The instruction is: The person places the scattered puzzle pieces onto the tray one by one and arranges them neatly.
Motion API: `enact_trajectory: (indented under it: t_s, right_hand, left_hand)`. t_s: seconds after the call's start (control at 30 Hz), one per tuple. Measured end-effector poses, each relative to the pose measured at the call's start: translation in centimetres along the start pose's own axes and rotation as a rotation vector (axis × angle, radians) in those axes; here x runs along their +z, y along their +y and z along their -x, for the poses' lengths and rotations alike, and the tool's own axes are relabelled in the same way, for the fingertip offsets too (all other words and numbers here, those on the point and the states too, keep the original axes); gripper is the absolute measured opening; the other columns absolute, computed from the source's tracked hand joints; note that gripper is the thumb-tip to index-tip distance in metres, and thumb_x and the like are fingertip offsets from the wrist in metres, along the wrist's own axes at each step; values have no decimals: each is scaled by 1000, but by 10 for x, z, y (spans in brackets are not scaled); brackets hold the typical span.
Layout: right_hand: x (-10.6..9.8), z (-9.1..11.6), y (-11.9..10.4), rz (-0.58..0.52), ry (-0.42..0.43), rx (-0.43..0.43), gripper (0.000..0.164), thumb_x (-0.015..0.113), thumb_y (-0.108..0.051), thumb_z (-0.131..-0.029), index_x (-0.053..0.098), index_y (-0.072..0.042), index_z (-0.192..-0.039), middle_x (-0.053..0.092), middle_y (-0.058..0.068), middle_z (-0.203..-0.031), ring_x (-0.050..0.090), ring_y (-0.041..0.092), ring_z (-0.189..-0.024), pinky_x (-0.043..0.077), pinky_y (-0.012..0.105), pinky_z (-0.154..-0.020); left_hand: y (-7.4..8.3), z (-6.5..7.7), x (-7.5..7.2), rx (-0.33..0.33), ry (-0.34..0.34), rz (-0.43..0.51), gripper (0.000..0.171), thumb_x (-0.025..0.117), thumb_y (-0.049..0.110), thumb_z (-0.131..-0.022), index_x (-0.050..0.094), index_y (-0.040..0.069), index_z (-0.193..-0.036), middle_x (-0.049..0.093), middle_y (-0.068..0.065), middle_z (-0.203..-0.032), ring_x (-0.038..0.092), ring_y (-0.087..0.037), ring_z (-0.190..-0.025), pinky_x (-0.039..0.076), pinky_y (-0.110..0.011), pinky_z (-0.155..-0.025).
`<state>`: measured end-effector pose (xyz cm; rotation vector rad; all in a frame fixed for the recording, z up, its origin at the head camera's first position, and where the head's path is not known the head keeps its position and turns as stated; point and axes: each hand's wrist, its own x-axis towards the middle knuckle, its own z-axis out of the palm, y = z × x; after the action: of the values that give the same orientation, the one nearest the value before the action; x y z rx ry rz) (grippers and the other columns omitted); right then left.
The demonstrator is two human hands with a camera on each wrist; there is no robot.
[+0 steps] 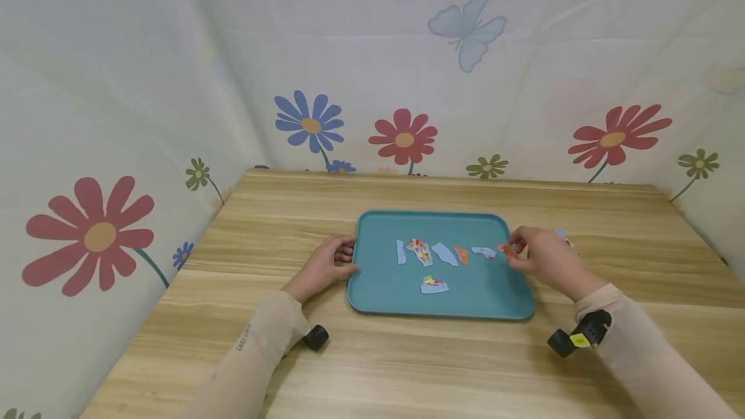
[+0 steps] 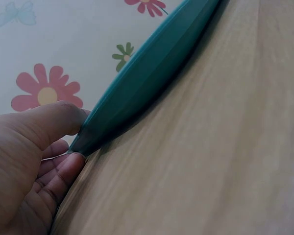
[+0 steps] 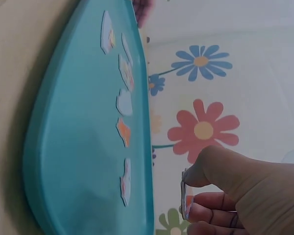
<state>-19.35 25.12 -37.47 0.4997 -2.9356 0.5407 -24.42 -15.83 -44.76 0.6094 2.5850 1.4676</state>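
Observation:
A teal tray [image 1: 390,299] lies on the table. My left hand [image 1: 323,268] pinches its left rim, thumb on the edge and fingertips low against the side in the left wrist view. Over the tray's right edge, my right hand [image 1: 550,260] holds a small orange puzzle piece [image 1: 505,250] between thumb and fingers; the right wrist view shows this piece [image 3: 184,196] edge-on. Across the tray runs a row of flat, irregular pieces: a pale strip [image 1: 401,252], a multicoloured one [image 1: 420,251], a pale blue one [image 1: 445,254], an orange one [image 1: 462,255] and a whitish one [image 1: 484,252]. Nearer me lies a yellow-and-blue piece [image 1: 433,286].
More pieces [image 1: 561,233] lie on the wooden table [image 1: 407,367] right of the tray, partly hidden behind my right hand. A flower-printed cloth [image 1: 361,50] hangs along the table's back and sides. Black cameras sit on both wrists.

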Motion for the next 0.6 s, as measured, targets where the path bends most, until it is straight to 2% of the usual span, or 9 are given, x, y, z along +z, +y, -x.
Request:
enact_trajectory:
  t_s: [0.27, 0.6]
  right_hand:
    - [11, 1, -16, 89, 28, -65, 22, 76, -16, -77, 65, -4, -91, 65, 1, -78, 48, 5, -59, 39, 20, -51]
    - [28, 1, -30, 14, 15, -108, 20, 75, -13, -75, 63, -4, -88, 61, -2, -74, 50, 5, -63, 41, 20, -54]
  left_hand:
    - [1, 1, 0, 1, -5, 1, 58, 72, 3, -84, 46, -6, -136, 52, -21, -123, 57, -26, -105, 52, -28, -91]
    - [1, 0, 0, -11, -4, -8, 58, 72, 3, -84, 47, -4, -136, 52, -19, -122, 57, -25, -105, 52, -29, -91]
